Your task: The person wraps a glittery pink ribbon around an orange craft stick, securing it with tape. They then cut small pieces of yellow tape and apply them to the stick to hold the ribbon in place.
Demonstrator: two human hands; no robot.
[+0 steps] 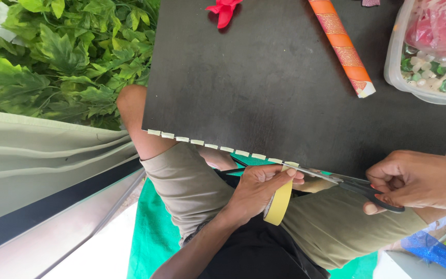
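Pale-yellow masking tape roll (280, 202) sits at the dark bench (285, 93) near edge, gripped in your left hand (259, 188); right hand (414, 178) closed on black scissors (354, 185). Cutting step: blades must close squarely across the strip.

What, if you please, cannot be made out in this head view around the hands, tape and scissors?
- Tape roll: its upper part hidden by the left hand.
- Scissors: handle loops mostly covered by the right hand; where the blades meet the tape is too small to tell.
- Clear plastic tub: cut off by the right edge.
- Red item: cut off by the top edge, kind unclear.
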